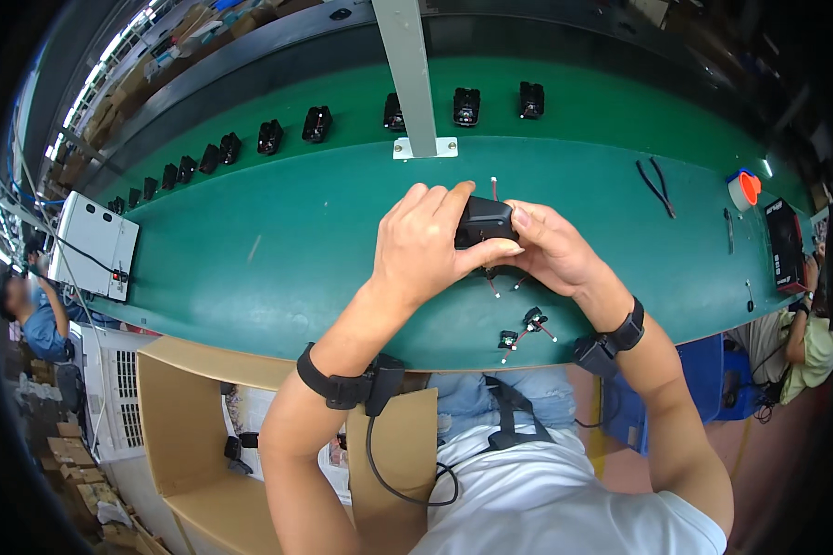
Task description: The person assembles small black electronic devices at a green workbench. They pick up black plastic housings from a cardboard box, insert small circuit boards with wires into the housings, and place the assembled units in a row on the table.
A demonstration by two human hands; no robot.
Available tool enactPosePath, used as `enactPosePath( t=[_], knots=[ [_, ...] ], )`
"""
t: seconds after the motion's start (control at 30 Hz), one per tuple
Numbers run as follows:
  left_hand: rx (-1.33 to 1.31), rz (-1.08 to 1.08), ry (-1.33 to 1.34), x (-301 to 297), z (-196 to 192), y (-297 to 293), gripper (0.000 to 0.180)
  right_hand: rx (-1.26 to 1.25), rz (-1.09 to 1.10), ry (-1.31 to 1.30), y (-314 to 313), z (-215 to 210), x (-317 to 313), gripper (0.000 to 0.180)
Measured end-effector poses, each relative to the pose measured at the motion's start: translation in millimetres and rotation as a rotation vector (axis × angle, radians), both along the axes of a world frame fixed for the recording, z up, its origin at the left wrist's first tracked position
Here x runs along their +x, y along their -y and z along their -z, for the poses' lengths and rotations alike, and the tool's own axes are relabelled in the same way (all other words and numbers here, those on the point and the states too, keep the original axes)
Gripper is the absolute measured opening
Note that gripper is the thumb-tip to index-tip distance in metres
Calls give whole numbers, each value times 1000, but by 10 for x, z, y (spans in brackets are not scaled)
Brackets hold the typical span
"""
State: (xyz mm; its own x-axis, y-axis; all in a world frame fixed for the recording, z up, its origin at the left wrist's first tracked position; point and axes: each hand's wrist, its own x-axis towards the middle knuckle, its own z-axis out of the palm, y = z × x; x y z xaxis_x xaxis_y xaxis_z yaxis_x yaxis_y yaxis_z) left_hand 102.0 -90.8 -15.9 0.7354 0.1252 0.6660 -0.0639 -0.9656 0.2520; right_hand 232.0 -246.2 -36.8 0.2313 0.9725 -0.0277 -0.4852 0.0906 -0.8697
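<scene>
Both hands are closed around a small black housing (484,222) held above the green surface (278,250): the left hand (423,242) wraps its near side, the right hand (548,248) pinches the far end. Thin wires seem to dangle beneath. Two small wired parts (523,330) lie near the surface's front edge.

From my feed the black housing (483,222) looks like matt plastic, the green bench top (278,250) smooth and slightly shiny, the box (194,416) plain cardboard.
</scene>
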Motion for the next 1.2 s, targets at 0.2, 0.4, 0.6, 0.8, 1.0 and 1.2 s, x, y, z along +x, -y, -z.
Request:
enactPosePath(
  t=[0.2, 0.4, 0.6, 0.8, 1.0, 1.2],
  knots=[
    [-32, 41, -156, -50, -17, -50, 68, -44, -1, -88, 4, -62, 6, 44],
    [-122, 28, -232, -13, 42, -44, 72, -49, 39, -75, -33, -34, 19, 43],
    [-205, -117, -332, -100, 35, -141, 70, 140, 685, 1831, -248, -298, 833, 25],
    [-155, -56, -460, -26, 37, -80, 58, -525, 449, 2061, 149, 129, 2449, 27],
    [-140, -35, -524, -60, 128, -163, 58, -703, 459, 1904, 187, 296, 2555, 28],
    [-146, 3, -541, -31, 50, -178, 54, -712, 604, 1995, 182, 262, 2427, 40]
  ],
)
